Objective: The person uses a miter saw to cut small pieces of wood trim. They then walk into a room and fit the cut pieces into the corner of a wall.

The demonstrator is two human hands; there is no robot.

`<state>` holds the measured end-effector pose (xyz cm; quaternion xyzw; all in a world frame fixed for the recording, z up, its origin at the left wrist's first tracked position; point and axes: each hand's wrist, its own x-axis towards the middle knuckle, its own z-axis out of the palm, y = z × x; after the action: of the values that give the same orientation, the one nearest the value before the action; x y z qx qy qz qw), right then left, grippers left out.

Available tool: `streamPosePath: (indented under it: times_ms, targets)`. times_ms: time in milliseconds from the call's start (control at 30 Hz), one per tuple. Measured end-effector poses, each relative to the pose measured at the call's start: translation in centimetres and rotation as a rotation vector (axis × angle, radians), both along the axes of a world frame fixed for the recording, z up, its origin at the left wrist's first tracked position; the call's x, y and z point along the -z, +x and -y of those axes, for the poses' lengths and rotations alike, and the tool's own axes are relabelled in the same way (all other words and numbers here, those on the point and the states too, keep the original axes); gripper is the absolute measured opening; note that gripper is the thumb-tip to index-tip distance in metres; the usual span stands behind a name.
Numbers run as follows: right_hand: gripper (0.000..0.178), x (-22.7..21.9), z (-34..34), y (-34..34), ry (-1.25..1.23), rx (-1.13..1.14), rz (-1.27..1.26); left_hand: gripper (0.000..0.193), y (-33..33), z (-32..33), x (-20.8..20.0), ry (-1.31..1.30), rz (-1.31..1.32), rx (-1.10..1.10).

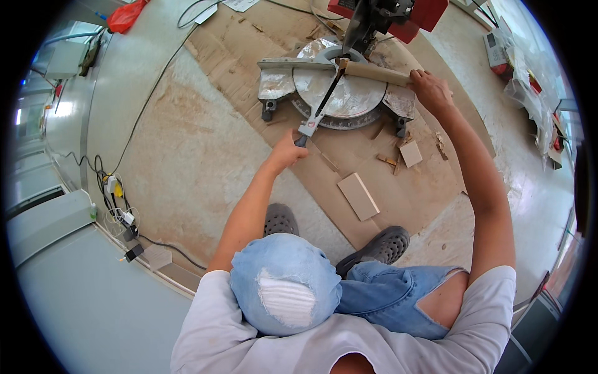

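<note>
A miter saw (339, 87) with a round, scuffed metal table sits on the floor before me. Its red-and-black head (392, 15) is raised at the back, the blade (359, 28) above the table. My left hand (285, 151) is closed round the dark grip of the miter arm (309, 126), which points toward me and slightly left. A narrow wooden board (377, 72) lies along the right half of the fence (293, 63). At the board's right end, my right hand (431, 92) holds it, fingers partly hidden.
A cardboard sheet (299, 118) lies under the saw. On it are a rectangular wood block (359, 196), a smaller square offcut (410, 153) and scraps. Black cable (152, 93) crosses the floor at left, near plugs (115, 186). Plastic-wrapped items (523, 81) stand at right.
</note>
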<state>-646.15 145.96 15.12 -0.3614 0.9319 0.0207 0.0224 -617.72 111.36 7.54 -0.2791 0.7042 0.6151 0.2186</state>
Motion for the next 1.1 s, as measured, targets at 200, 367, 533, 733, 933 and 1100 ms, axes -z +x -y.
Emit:
streamPosePath:
  times_ms: [200,367,533,733,933,1100]
  targets:
    - [0.023,-0.2,0.3,-0.4,-0.041,-0.065,0.003,0.076,1.4,-0.7,4.1,-0.143,-0.155,-0.01]
    - [0.025,-1.1,0.7,-1.2,0.041,-0.059,0.099,0.081,1.6,-1.2,3.7,-0.166,-0.127,-0.035]
    - [0.025,-1.5,0.1,-2.1,-0.044,-0.208,0.092,0.075,1.4,-2.1,1.4,-0.072,-0.113,-0.091]
    - [0.027,-2.0,2.1,-1.5,0.047,-0.107,0.156,0.069,2.3,-2.2,0.0,-0.043,-0.103,-0.148]
    - [0.029,-2.1,2.8,-2.1,0.089,-0.138,0.158,0.059,4.6,-1.6,0.2,0.01,-0.076,-0.067]
    - [0.023,-0.6,1.1,-1.3,-0.026,-0.158,0.04,0.056,7.4,-0.9,1.2,-0.007,-0.097,-0.077]
